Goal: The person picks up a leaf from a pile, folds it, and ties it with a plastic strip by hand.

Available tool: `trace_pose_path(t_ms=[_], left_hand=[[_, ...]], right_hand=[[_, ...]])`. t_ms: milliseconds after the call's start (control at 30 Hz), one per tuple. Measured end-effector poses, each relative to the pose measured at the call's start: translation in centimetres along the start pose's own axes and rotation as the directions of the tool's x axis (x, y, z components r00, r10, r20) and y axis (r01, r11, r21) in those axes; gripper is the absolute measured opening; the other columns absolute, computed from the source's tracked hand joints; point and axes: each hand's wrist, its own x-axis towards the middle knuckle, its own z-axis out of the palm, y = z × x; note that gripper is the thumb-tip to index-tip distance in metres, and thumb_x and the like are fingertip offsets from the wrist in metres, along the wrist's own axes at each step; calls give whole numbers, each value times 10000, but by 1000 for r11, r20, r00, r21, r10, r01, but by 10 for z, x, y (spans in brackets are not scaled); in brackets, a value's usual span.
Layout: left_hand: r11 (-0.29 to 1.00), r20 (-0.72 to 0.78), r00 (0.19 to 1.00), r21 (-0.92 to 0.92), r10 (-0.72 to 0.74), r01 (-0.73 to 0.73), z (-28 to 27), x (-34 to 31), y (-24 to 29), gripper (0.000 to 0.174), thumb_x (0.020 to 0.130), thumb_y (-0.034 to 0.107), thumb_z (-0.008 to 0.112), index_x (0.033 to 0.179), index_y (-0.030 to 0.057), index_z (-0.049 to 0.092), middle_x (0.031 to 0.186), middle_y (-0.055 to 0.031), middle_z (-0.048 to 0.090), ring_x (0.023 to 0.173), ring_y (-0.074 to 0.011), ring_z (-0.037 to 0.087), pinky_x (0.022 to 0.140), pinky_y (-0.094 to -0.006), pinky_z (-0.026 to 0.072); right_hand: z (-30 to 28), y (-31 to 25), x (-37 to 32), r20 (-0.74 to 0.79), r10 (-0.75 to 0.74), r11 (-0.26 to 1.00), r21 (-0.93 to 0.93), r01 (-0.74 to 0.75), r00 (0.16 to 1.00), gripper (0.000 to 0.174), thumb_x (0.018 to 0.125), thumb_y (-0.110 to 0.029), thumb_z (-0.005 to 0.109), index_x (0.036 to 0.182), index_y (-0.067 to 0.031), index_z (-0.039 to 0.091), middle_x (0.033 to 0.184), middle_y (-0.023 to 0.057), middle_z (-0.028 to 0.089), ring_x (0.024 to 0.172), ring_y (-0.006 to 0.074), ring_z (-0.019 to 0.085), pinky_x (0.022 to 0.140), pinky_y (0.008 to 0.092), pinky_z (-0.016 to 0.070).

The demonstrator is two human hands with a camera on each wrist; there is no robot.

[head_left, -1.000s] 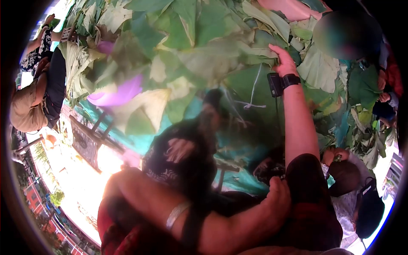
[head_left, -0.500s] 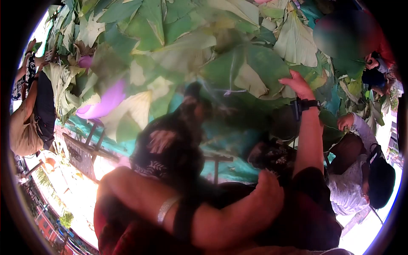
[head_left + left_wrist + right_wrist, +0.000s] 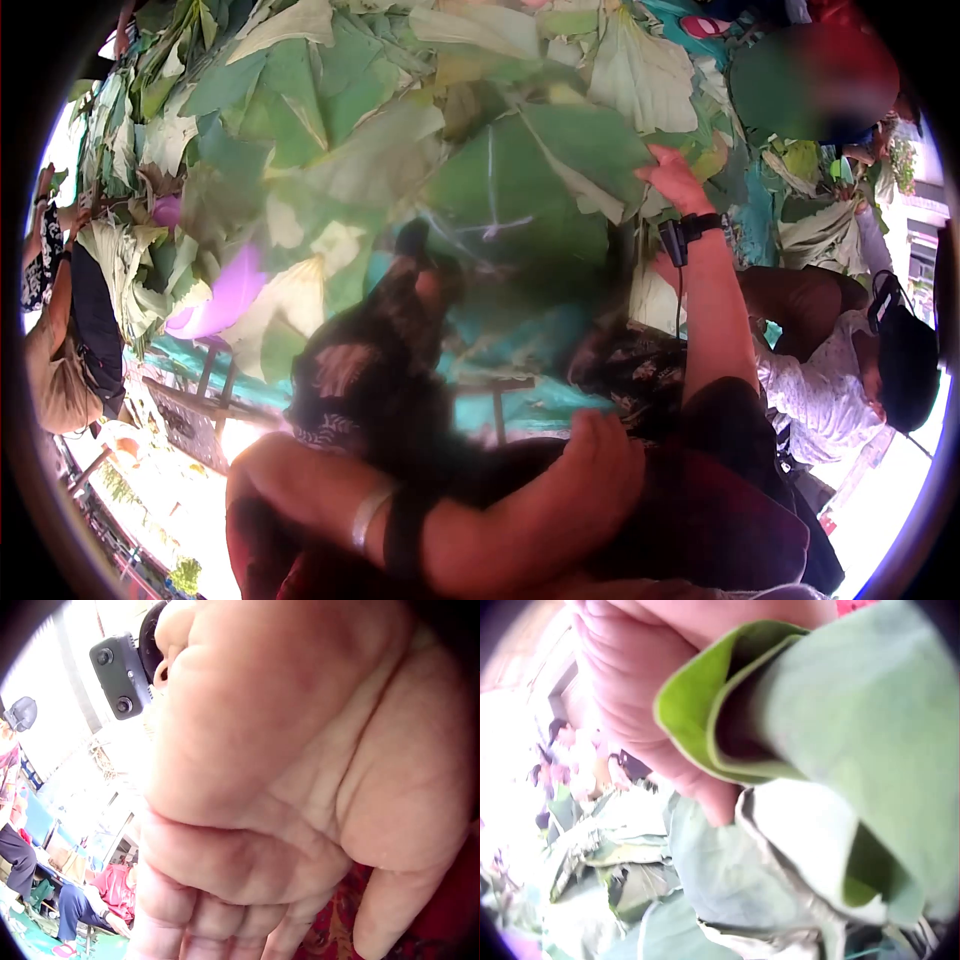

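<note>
Large lotus leaves (image 3: 320, 130), green with pale undersides, lie in a broad heap in the head view. My right hand (image 3: 683, 182) reaches out to the right edge of a big dark green leaf (image 3: 575, 145) and holds it there. In the right wrist view, a folded leaf (image 3: 855, 712) curls in front of the palm, the thumb (image 3: 718, 801) points down over leaf, and the other fingers are hidden. My left hand (image 3: 600, 465) is close to my body and holds nothing. Its fingers (image 3: 217, 919) extend straight from the bare palm in the left wrist view.
A white string (image 3: 490, 232) lies on the leaves. At left, a purple piece (image 3: 225, 295) sits among them. Teal sheeting (image 3: 520, 405) shows below the heap. People work at both sides; one with a dark cap (image 3: 908, 350) sits close on my right.
The head view has turned rightward, so the heap shifts left. My right hand has moved rightward relative to the string, and the big leaf's edge has folded. My left hand stays near my body.
</note>
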Motion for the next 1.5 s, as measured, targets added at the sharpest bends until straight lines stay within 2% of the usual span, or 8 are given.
trace_pose_path(t_ms=[267,467,633,1033,1167,1333,1433,1500], left_hand=[[982,197,978,-184,75,-39,-13,10,-15,357,889,178,507,1181,-20,565,1058,-183,603,1044,-319,582,1011,-479,446],[995,144,988,-90,48,-35,-25,18,-31,399,862,196,526,1193,-24,570,1075,-188,606,1064,-332,580,1020,-490,442],[985,173,983,-172,58,-27,-28,23,-39,415,855,201,536,1209,-11,573,1079,-186,607,1070,-330,581,1014,-479,448],[996,234,972,-83,35,-16,-16,28,-78,442,917,212,443,1232,-75,563,1093,-248,639,1037,-345,615,929,-449,492],[981,307,946,-123,-103,147,-20,34,-73,483,883,189,501,1312,-31,524,1248,-285,555,1154,-426,534,1048,-520,415],[988,243,970,-150,-5,43,-26,32,-84,444,916,206,448,1238,-78,561,1097,-262,634,1032,-353,614,930,-460,490],[973,327,941,-173,-90,153,-32,28,-62,493,875,182,511,1321,-30,522,1265,-282,552,1194,-427,519,1064,-544,396],[987,217,976,-150,-21,55,-25,24,-63,454,904,196,464,1266,-65,546,1153,-272,606,1086,-383,582,969,-491,461]], right_hand=[[-102,-2,30,-12,192,641,759,-116,981,331,840,-250,695,1105,-67,616,1013,62,639,936,192,589,809,350,476],[-190,82,71,-292,429,660,748,-76,855,439,895,-343,646,1247,-88,581,1007,118,679,937,223,648,802,393,520],[-46,213,95,-280,302,951,151,-268,911,561,832,-397,769,1199,-11,590,1086,144,639,961,249,638,879,368,537],[89,105,157,8,386,580,775,-249,922,742,814,-350,790,1424,-83,462,1285,124,562,1128,251,550,900,398,520],[72,100,156,-184,-94,995,-27,91,978,564,821,-231,782,1314,-95,544,1238,91,588,1104,233,541,863,379,492],[45,63,127,-147,164,796,603,-43,975,502,827,-125,704,1316,-106,593,1299,156,608,1062,233,630,914,359,509],[-8,-26,73,59,473,189,968,-167,879,479,872,-130,701,1335,-99,585,1147,65,628,763,124,584,729,282,504],[-17,32,75,-42,275,434,897,-85,961,533,827,-127,770,1291,-142,509,1188,31,598,917,148,546,786,315,423]])
